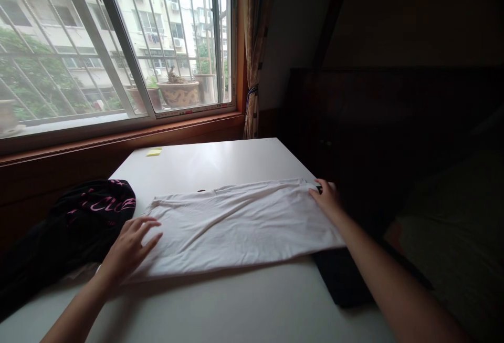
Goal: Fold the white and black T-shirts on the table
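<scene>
A white garment [236,227] lies folded into a long strip across the table, with wrinkles running along it. Whether it is a T-shirt or something else, I cannot tell. At its left end is my left hand [134,243], fingers spread over the fabric; whether they press on it is unclear. My right hand [327,197] pinches the far right corner of the garment between thumb and fingers. Part of a dark flat item [342,280] shows from under the garment's right end, near my right forearm.
A black garment with pink lettering [92,217] is heaped at the table's left edge. A yellow sticky note [154,152] lies near the far edge of the white table [220,159]. Beyond stand a barred window [177,33] and a tied curtain [254,59]. The right side is dark.
</scene>
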`<state>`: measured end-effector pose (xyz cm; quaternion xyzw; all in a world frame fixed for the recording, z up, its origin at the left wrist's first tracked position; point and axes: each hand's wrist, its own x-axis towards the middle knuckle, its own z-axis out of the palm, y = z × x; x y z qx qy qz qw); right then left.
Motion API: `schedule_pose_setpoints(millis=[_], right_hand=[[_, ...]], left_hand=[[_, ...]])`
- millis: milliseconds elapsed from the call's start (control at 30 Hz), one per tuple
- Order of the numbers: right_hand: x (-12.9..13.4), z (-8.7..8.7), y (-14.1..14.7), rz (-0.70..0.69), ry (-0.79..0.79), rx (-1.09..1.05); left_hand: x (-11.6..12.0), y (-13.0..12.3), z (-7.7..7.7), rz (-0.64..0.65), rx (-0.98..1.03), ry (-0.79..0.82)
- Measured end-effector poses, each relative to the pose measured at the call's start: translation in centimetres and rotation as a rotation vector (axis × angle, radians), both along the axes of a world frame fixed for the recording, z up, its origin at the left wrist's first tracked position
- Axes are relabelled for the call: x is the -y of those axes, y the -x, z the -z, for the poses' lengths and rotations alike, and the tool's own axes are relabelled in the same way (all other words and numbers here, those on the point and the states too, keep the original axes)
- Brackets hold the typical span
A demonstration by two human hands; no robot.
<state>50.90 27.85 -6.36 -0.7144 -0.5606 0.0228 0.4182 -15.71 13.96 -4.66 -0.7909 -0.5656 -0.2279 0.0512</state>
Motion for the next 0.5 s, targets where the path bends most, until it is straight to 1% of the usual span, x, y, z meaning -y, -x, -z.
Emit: schedule_pose_setpoints(millis=[67, 100, 133, 200, 267, 300, 333, 367, 400, 500], right_hand=[[1.4, -0.6, 1.3, -0.079, -0.083, 0.171], [2.4, -1.0, 2.3, -0.157, -0.119, 0.235], [3.5, -1.5, 3.5, -0.258, -0.144, 0.277], [6.4, -2.5, 6.6, -0.531, -0.129, 0.315], [9.5, -3.2, 10.0, -0.811, -0.061, 0.322], [11.0, -3.3, 11.7, -0.924, -0.034, 0.334], [12.4, -3.3, 13.3, -1.005, -0.017, 0.365], [13.6, -3.2, 14.8, -1.053, -0.001, 0.419], [14.5, -3.0, 16.0, -1.071, 0.011, 0.484], [15.8, -2.6, 18.3, -1.055, 0.042, 0.677]], left_hand=[[3.6, 0.0, -0.4, 0.113, -0.056, 0.069], [5.2, 0.2, -0.4, 0.145, -0.075, 0.072], [6.7, 0.6, -0.3, 0.167, -0.089, 0.059], [9.0, 1.7, 0.1, 0.179, -0.110, -0.001], [10.5, 2.8, 0.6, 0.167, -0.134, -0.071], [10.9, 3.2, 0.7, 0.158, -0.149, -0.102], [11.2, 3.5, 0.8, 0.148, -0.164, -0.129], [11.3, 3.7, 0.9, 0.134, -0.179, -0.142], [11.4, 3.7, 0.9, 0.115, -0.190, -0.145], [11.3, 3.2, 0.7, 0.046, -0.185, -0.130]])
